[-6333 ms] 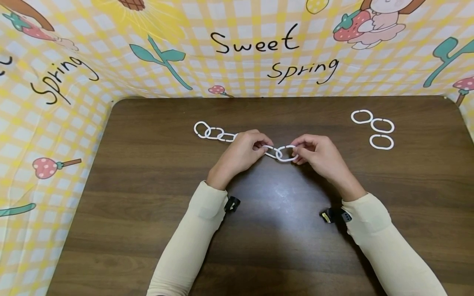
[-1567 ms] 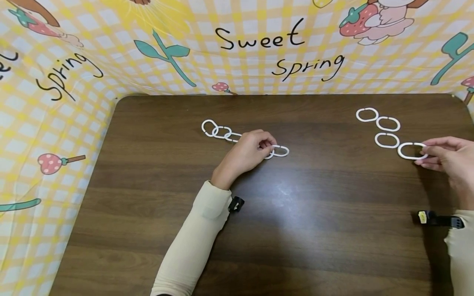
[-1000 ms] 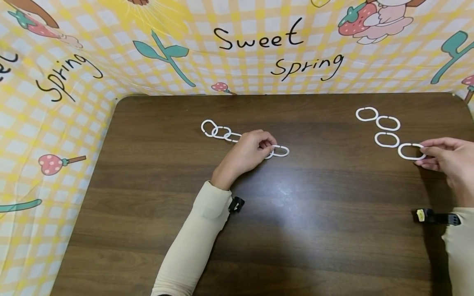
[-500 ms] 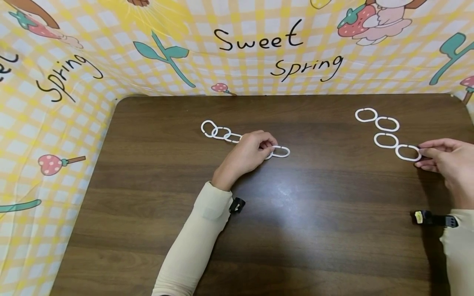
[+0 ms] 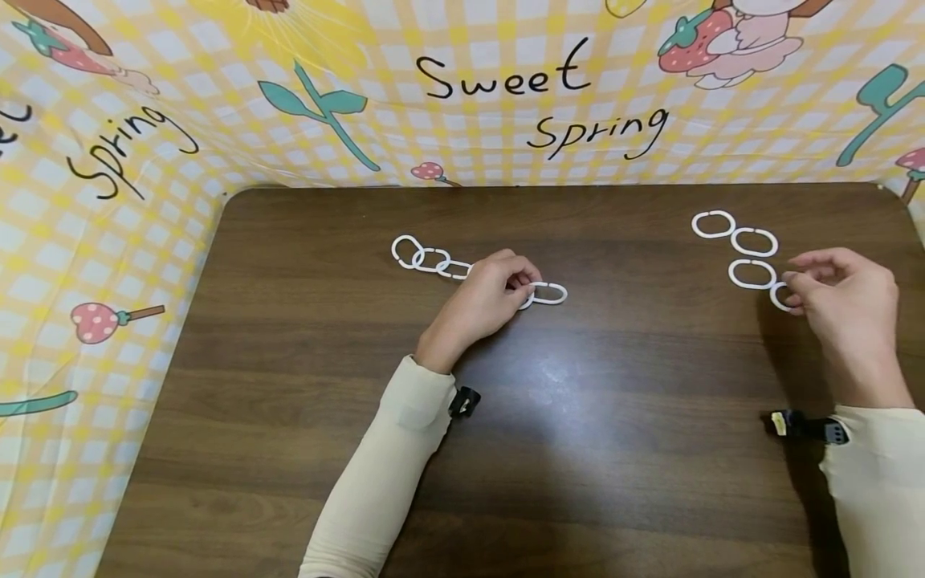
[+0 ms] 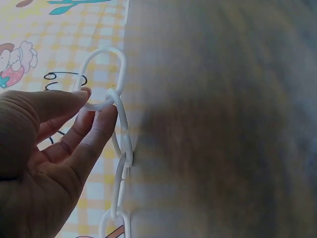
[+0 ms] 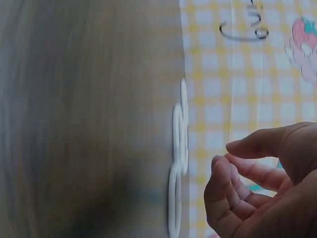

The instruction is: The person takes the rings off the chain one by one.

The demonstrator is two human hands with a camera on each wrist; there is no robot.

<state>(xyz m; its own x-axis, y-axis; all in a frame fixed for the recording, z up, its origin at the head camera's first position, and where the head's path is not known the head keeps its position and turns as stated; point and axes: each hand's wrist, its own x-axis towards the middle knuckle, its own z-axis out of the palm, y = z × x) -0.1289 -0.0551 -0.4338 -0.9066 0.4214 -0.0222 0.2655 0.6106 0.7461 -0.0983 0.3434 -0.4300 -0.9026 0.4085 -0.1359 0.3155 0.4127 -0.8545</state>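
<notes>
Chain point(image 6: 129, 151) and loose links point(image 7: 176, 131)

The left grip point(image 5: 480, 305) is pinching the chain left of centre on the table point(image 5: 578, 482); the right grip point(image 5: 847, 317), relaxed and empty, is hanging over the nearest loose link point(image 5: 772, 298) at right. Sound technique would be pinching its rim, clear of the others.

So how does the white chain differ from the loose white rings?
The links of the chain hook through one another; the loose rings lie unhooked. The left hand pinches the chain; the right hand partly covers one loose ring. Both are white, with oval pieces.
</notes>
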